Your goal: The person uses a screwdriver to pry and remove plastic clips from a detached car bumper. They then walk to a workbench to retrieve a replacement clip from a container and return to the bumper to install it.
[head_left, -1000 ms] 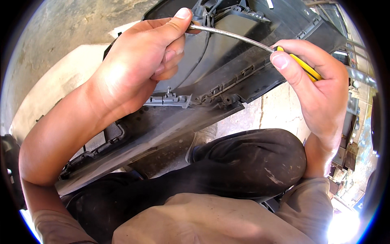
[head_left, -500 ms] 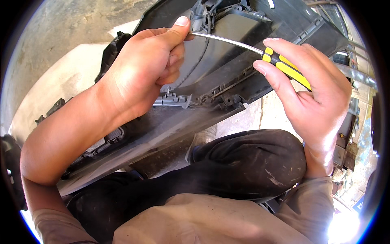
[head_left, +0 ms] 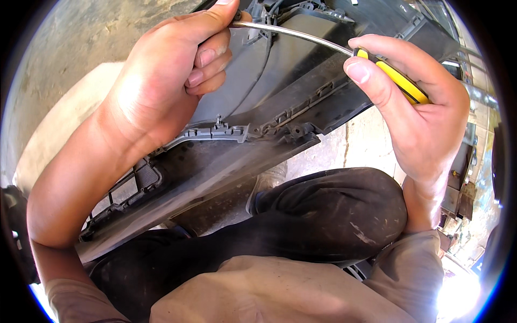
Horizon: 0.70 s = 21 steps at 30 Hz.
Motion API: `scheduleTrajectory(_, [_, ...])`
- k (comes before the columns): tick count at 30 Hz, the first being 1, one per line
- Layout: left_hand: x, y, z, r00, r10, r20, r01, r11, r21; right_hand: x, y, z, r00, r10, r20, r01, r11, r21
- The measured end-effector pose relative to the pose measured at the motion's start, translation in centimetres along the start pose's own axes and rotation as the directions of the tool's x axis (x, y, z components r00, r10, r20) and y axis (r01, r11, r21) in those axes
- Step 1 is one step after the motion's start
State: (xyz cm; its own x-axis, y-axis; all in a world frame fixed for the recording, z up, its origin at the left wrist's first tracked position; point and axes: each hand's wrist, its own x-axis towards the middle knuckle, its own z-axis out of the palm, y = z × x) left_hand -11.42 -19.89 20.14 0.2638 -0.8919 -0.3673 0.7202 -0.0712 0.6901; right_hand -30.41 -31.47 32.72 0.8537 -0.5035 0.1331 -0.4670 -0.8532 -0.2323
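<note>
My right hand (head_left: 428, 116) is wrapped round the yellow and black handle of a screwdriver (head_left: 398, 79), thumb and forefinger near the collar. Its metal shaft runs to the left and slightly away from me. At the far tip my left hand (head_left: 161, 75) pinches a small dark piece (head_left: 240, 17) between thumb and forefinger, the other fingers curled. What kind of piece it is cannot be made out. Both hands are raised above a large black car bumper (head_left: 371, 37), which shows behind the shaft.
A grey bracket strip (head_left: 215, 132) and a thin cable (head_left: 253, 81) run along the bumper. My bent knee in dark trousers (head_left: 344, 215) is close below it. A pale sheet (head_left: 64, 113) lies on the concrete floor at left. Metal racks and parts stand at the right edge.
My left hand has moved up and to the left, with the screwdriver's tip and the small dark piece. The handle in my right hand has shifted slightly right.
</note>
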Motion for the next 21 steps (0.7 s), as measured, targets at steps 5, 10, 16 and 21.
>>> scheduleTrajectory(5, [-0.20, 0.29, -0.26, 0.999, -0.013, 0.034, 0.013, 1.000, -0.014, -0.04, -0.69, -0.36, 0.999, 0.024, -0.029, -0.024, 0.999, -0.025])
scheduleTrajectory(10, [-0.27, 0.38, -0.24, 0.998, -0.048, 0.048, 0.049, 0.999, -0.012, -0.10, -0.39, -0.16, 0.994, 0.111, 0.004, -0.109, 0.968, 0.225])
scheduleTrajectory(16, [-0.42, 0.55, -0.52, 0.997, -0.033, 0.064, 0.037, 0.998, -0.057, 0.03, -0.69, -0.26, 0.997, 0.078, 0.006, -0.077, 0.978, 0.194])
scheduleTrajectory(21, [-0.37, 0.45, -0.31, 0.998, -0.047, 0.051, 0.051, 0.996, -0.074, -0.05, -0.68, -0.28, 0.998, 0.069, 0.012, -0.070, 0.982, 0.177])
